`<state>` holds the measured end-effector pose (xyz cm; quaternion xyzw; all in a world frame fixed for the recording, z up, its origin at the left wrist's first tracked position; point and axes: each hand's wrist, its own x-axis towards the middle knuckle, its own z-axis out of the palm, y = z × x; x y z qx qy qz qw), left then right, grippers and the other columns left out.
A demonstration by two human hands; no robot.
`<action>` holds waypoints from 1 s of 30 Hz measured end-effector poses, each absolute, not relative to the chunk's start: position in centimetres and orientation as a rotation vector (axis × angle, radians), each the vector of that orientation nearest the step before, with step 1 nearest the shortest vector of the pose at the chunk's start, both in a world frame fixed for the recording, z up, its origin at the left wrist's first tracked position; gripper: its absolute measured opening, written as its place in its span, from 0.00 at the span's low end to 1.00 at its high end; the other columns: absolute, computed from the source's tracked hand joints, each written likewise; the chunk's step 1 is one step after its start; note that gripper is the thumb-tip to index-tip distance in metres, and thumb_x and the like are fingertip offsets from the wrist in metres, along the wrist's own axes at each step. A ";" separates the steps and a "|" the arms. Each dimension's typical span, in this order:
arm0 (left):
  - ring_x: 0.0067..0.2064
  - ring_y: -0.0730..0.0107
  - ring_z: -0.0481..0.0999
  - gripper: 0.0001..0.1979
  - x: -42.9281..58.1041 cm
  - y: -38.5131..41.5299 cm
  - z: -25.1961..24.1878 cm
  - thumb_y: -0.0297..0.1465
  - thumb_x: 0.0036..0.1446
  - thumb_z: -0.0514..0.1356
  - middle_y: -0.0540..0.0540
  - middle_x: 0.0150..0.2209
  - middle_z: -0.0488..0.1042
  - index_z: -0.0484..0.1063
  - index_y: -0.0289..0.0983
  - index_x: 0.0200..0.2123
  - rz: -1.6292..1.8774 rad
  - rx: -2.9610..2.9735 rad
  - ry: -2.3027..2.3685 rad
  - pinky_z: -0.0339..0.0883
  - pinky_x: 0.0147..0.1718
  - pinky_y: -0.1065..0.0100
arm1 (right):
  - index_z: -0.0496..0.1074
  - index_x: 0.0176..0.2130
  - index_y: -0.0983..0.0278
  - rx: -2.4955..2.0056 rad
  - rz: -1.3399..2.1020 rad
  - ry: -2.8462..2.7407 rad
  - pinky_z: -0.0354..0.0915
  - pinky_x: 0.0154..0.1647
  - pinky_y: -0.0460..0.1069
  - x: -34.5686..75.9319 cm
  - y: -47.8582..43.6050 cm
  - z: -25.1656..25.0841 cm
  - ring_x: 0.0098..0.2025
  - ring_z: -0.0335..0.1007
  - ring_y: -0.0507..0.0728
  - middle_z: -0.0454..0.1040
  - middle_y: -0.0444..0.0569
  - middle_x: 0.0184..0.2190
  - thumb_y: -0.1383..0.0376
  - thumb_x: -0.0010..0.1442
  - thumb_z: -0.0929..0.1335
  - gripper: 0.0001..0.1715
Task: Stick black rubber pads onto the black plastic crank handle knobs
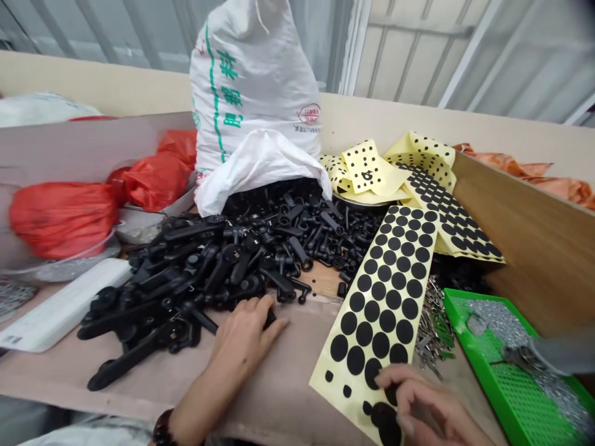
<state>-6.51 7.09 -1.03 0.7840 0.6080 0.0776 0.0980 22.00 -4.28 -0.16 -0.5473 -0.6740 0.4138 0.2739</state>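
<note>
Black parts (214,266) lie in a loose heap across the centre and left-centre of the frame, running back into the open mouth of the white sack (260,80) at upper centre. The left hand (244,334), at lower centre, rests at the near edge of the heap, thumb apart from the forefinger; a dark piece shows in that gap, but whether it is gripped cannot be told.

The yellow sheet (376,319) with rows of black discs lies at a slant right of centre, its near end at the bottom edge. The right hand (430,402), lower right, is over its near right edge, forefinger bent with its tip at a disc, thumb a little below; blur leaves it unclear whether anything is pinched.

Room for movement: a strip of brown table surface (283,378) shows between the left hand and the sheet's left edge. The right side is tighter: small metal pieces (430,341) lie just beside the sheet, followed by the rim of the green tray (476,362) at the lower right. A brown panel (539,260) bounds the right of the frame. Along the left, the white bar (69,303) sits near the heap, with red bags (65,217) behind it
</note>
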 end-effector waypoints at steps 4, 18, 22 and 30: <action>0.32 0.62 0.74 0.06 -7.5 4.6 -1.0 0.30 0.57 0.49 0.49 0.28 0.72 0.65 0.40 0.34 0.267 2.180 1.760 0.64 0.32 0.67 | 0.67 0.26 0.61 -1.411 1.123 -1.695 0.66 0.46 0.54 21.9 -3.6 -0.4 0.45 0.71 0.61 0.73 0.53 0.44 0.58 0.58 0.65 0.12; 0.23 0.72 0.67 0.25 -7.0 4.4 -0.5 0.37 0.47 0.60 0.52 0.22 0.72 0.63 0.34 0.48 0.871 1.028 1.356 0.57 0.23 0.73 | 0.65 0.23 0.63 -1.235 1.491 -1.248 0.60 0.43 0.52 17.3 -0.2 0.7 0.41 0.65 0.58 0.70 0.50 0.37 0.62 0.50 0.69 0.10; 0.21 0.75 0.67 0.27 -4.8 3.1 -0.2 0.38 0.46 0.61 0.46 0.31 0.76 0.62 0.34 0.48 0.724 0.927 1.154 0.59 0.24 0.72 | 0.65 0.23 0.64 -1.195 1.567 -1.165 0.60 0.41 0.50 17.7 0.0 0.3 0.40 0.65 0.57 0.70 0.50 0.38 0.62 0.50 0.69 0.10; 0.22 0.72 0.64 0.24 -2.5 2.4 -0.9 0.39 0.51 0.55 0.51 0.23 0.72 0.67 0.34 0.50 0.518 1.041 1.055 0.53 0.22 0.73 | 0.66 0.22 0.64 -1.193 1.596 -1.119 0.60 0.40 0.50 17.6 0.3 0.5 0.40 0.64 0.57 0.70 0.50 0.38 0.63 0.48 0.70 0.10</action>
